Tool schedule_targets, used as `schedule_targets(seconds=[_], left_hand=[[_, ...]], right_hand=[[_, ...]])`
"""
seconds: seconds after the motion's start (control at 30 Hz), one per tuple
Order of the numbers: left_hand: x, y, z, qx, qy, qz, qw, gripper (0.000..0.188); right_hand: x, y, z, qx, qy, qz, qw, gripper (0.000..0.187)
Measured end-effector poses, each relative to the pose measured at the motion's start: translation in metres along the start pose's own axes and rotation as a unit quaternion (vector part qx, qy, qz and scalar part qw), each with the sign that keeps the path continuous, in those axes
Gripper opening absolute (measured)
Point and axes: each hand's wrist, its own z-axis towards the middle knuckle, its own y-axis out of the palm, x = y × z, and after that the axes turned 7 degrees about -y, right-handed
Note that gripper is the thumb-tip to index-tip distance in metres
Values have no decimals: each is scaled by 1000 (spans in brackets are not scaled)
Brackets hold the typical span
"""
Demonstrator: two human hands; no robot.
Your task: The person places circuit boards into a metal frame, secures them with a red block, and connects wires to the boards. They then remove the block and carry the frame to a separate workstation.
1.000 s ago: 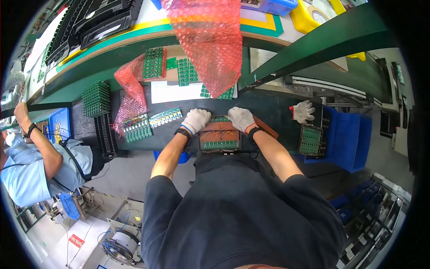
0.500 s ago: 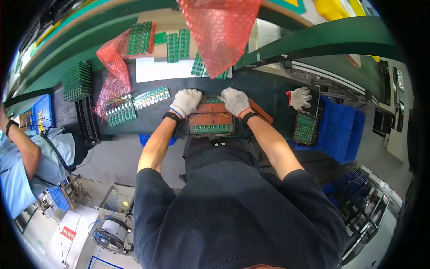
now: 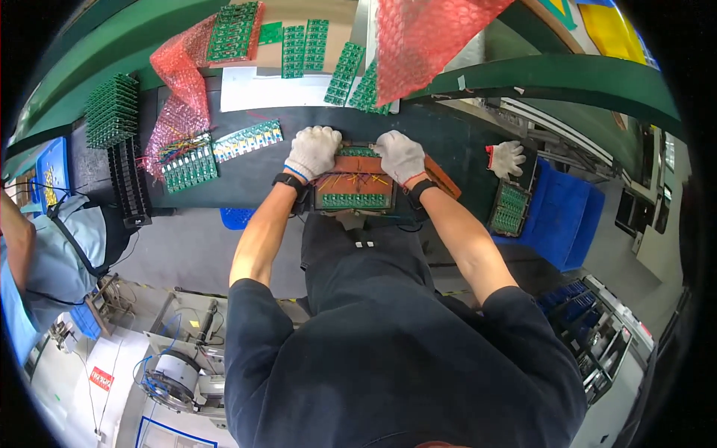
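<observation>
In front of me on the dark bench lies a rectangular fixture frame (image 3: 354,203) holding a reddish-brown plate (image 3: 357,163), with a strip of green circuit boards (image 3: 355,200) along its near side and another at its far side. Thin coloured wires cross its middle. My left hand (image 3: 314,151), in a white knit glove, is closed at the fixture's far left corner. At the far right corner, my right hand (image 3: 401,155), gloved alike, has its fingers bent onto the edge. The gloves hide both corners. A second reddish-brown plate (image 3: 442,177) lies slanted beside the right wrist.
Left are wired circuit boards (image 3: 190,166), a board stack (image 3: 112,112) and red bubble wrap (image 3: 179,78). More bubble wrap (image 3: 429,45) hangs ahead. Right lie a spare glove (image 3: 507,159), another board-filled frame (image 3: 511,209) and a blue bin (image 3: 564,216). A co-worker (image 3: 82,239) is at far left.
My view has shifted slightly. Both hands stay at the fixture's far corners, and the right hand has turned a little. The co-worker's arm at far left has moved.
</observation>
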Motion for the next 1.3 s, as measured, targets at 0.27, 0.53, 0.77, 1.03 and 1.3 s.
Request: schedule_targets(seconds=[0.27, 0.53, 0.77, 1.03, 1.3], left_hand=[[-7, -5, 5, -20, 1, 17, 1000, 11], [-1, -26, 6, -44, 10, 2, 999, 17], [-64, -50, -11, 131, -94, -188, 969, 25], [-35, -25, -126, 162, -242, -224, 930, 16], [43, -24, -106, 55, -13, -97, 994, 13]], right_hand=[[-5, -2, 8, 6, 8, 15, 1000, 13], [0, -5, -6, 45, -29, 31, 998, 13], [-3, -34, -6, 80, -13, 88, 993, 11], [-75, -70, -86, 109, 61, 128, 984, 24], [-80, -39, -94, 14, 82, 12, 996, 35]])
